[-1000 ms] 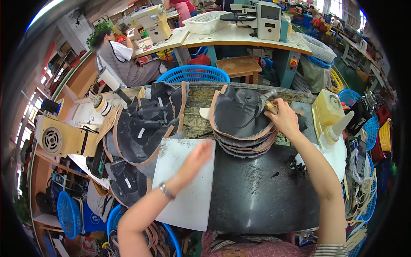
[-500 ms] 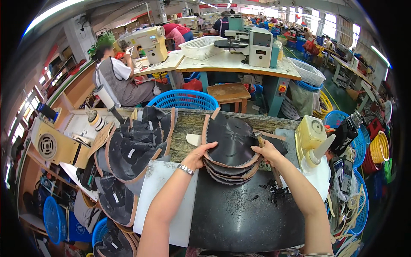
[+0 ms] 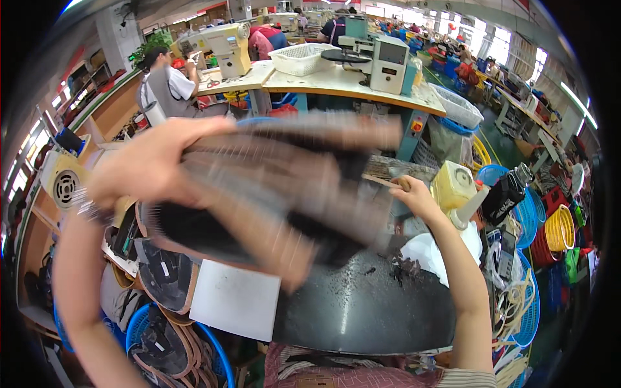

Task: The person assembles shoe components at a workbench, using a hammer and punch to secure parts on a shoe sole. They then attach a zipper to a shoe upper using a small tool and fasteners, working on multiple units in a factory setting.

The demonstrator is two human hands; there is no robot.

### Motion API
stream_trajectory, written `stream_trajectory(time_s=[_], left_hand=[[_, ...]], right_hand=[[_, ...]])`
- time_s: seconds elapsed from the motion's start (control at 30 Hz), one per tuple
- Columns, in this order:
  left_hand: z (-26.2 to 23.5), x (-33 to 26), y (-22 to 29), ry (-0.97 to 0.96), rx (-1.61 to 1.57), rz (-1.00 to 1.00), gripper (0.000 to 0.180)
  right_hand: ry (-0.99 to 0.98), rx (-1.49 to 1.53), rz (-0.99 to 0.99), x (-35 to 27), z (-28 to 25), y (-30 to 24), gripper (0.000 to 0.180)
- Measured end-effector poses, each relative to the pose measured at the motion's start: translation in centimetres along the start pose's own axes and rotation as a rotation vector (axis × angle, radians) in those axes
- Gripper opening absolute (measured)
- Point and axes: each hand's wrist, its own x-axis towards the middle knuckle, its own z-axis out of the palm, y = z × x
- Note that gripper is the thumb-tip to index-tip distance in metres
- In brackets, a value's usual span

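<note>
A bunch of black shoe uppers (image 3: 272, 178) with tan notched edges is lifted close in front of me, tilted and smeared by motion. My left hand (image 3: 145, 161) is closed on its left side, a metal watch band at the wrist. My right hand (image 3: 415, 197), off to the right, has its fingers closed round a wooden-handled tool (image 3: 402, 183) whose head I cannot make out clearly. Below lies a black slab (image 3: 362, 317) with dark scraps (image 3: 407, 268) on it. Beside the slab is a white board (image 3: 236, 294).
More uppers (image 3: 165, 271) lie left of the board, others in a blue basket (image 3: 220, 355). A yellowish container (image 3: 453, 184), a white-nozzled bottle (image 3: 467, 210) and a black bottle (image 3: 504, 197) stand at right. Across the bench are sewing machines (image 3: 229, 52) and a seated person (image 3: 165, 84).
My left hand has raised the uppers off the slab toward the upper left, turning them over. The right hand has left them and moved slightly up and right with the tool.
</note>
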Motion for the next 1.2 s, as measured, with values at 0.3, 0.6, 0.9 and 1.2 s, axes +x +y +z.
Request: stream_trajectory(time_s=[0.3, 0.6, 0.9, 1.2], left_hand=[[12.9, 3.4, -4.2, -0.914, 0.863, 0.075, 0.021], [19.3, 5.3, -16.1, -0.389, 0.961, 0.25, 0.016], [17.4, 2.8, -14.3, 0.189, 0.767, 0.053, 0.028], [16.9, -0.5, -13.5, 0.005, 0.83, -0.161, 0.04]], right_hand=[[-0.195, -0.727, -0.223, 4.1, 5.7, -4.8, 0.014], [0.088, -0.708, -0.317, -11.5, -2.2, -4.2, 0.045], [0.138, -0.911, 0.406, -18.2, -17.3, 7.0, 0.048], [0.094, -0.88, 0.524, -7.6, -10.8, 19.7, 0.028]])
